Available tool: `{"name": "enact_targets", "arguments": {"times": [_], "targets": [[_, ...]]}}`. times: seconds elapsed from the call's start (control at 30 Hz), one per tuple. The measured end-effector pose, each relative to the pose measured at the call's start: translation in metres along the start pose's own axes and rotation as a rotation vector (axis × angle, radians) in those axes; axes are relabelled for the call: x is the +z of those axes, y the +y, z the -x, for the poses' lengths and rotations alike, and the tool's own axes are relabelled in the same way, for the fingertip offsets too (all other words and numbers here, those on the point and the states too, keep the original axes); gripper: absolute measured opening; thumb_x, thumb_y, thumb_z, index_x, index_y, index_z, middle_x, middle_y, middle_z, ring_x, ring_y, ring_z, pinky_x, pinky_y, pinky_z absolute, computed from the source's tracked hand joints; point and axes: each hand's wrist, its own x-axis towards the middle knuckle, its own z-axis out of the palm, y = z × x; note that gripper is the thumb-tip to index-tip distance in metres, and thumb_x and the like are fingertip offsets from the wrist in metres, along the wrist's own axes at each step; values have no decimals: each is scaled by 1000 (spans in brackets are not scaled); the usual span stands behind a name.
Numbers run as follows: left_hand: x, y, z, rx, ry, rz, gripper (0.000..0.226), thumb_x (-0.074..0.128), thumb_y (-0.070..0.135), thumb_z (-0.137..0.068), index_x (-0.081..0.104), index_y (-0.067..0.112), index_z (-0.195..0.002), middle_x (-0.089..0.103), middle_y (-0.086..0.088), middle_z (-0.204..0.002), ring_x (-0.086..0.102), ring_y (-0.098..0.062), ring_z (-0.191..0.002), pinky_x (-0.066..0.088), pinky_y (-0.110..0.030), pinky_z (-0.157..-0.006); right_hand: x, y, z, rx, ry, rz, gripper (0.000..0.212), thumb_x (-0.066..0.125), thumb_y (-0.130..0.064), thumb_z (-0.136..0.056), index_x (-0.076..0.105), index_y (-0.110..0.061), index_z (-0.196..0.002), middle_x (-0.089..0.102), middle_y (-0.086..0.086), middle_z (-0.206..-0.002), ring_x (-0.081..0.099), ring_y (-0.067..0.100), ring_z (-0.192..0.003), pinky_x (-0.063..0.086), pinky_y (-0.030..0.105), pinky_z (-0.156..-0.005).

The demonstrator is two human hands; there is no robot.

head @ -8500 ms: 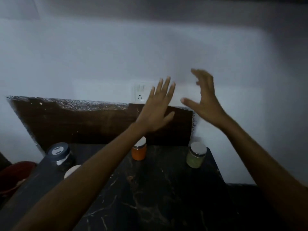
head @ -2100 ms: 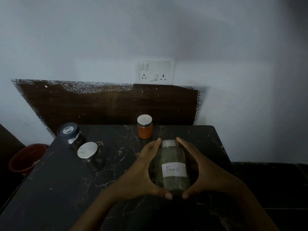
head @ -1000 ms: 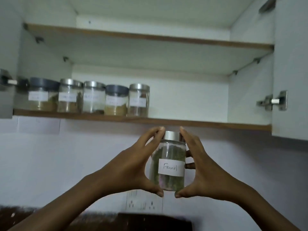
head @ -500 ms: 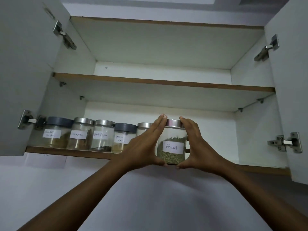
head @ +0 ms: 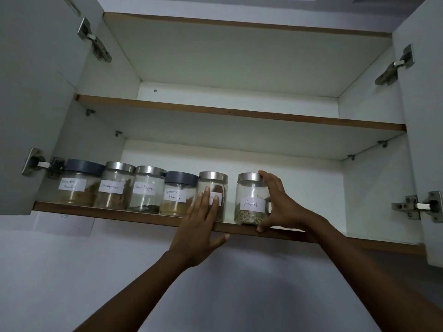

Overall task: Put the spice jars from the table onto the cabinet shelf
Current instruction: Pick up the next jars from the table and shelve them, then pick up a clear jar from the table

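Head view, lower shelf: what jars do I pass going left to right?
Grey-lidded jar with a blurred label → Cinnamon jar → Black Pepper jar → Garam Masala jar → silver-lidded jar, its label behind the left hand → Fennel jar, gripped by the right hand.

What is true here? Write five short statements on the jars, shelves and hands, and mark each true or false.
1. The Fennel jar stands on the lower shelf. True.
2. The right hand grips the Fennel jar. True.
3. The left hand grips it too. False: its straight fingers cover the neighbouring jar's label.
4. The Black Pepper jar has a grey lid. False: silver.
5. Jars stand on the upper shelf. False: none show there.
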Motion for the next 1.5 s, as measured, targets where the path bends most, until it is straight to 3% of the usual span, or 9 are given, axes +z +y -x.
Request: {"name": "enact_targets", "arguments": {"times": [0.17,0.33,0.6,0.73,0.83,0.97,1.1,1.23,1.5], "targets": [[5,-1,0,29,17,-67,92,27,70,-86,-32,20,-137,-39,-7,-148,-38,-22,-135,-19,-29,-109,9,12,-12,48,13,-151,121,89,-19,-57,7,-26,-145,6,-7,-149,21,17,-137,32,36,-111],[7,0,1,30,34,-100,95,29,70,-86,-34,19,-136,-36,-10,-149,-35,-24,-137,-20,-30,-111,25,15,-20,35,109,-200,109,83,-6,-64,12,-24,-144,14,-3,-146,28,17,-132,38,27,-101],[10,0,1,19,19,-106,99,35,70,-85,-32,19,-137,-33,-10,-151,-31,-25,-139,-9,-33,-114,38,7,-24,47,168,-183,111,80,-5,-61,11,-25,-145,10,-6,-150,26,15,-133,40,44,-105],[9,1,1,15,-4,-116,99,37,69,-85,-28,18,-139,-32,-10,-151,-31,-24,-139,-5,-34,-116,42,1,-23,68,173,-153,111,77,-8,-65,5,-26,-148,0,-6,-155,13,14,-141,37,46,-106],[5,0,2,10,-39,-112,99,39,67,-85,-28,17,-139,-33,-10,-150,-31,-24,-138,-2,-36,-117,49,-1,-14,98,184,-174,114,74,-10,-71,-8,-28,-148,-13,-4,-156,-3,12,-144,26,39,-113],[-5,2,10,35,-87,-97,98,43,60,-88,-27,15,-139,-36,-10,-148,-30,-25,-138,0,-41,-120,61,-13,5,161,336,-172,115,73,-15,-73,-14,-27,-147,-15,-4,-155,14,13,-137,28,22,-95],[-17,6,47,93,-99,8,94,50,50,-89,-17,17,-146,-34,-8,-151,-28,-23,-141,-4,-44,-119,76,-35,33,158,354,-114,110,74,-20,-76,-9,-17,-148,-14,6,-155,0,24,-143,17,38,-113],[-35,-1,97,128,-101,74,83,51,43,-91,-4,23,-149,-27,-3,-154,-25,-20,-142,-7,-40,-117,106,-65,72,88,402,-4,97,71,-23,-77,6,-22,-149,-3,6,-157,5,24,-143,16,49,-113],[-65,-25,221,-9,-196,311,68,53,38,-91,14,34,-146,13,14,-156,-2,-9,-146,5,-35,-117,205,-121,146,20,-35,-171,79,60,-45,-85,10,-39,-145,-3,-15,-156,2,10,-143,1,46,-116]]}}
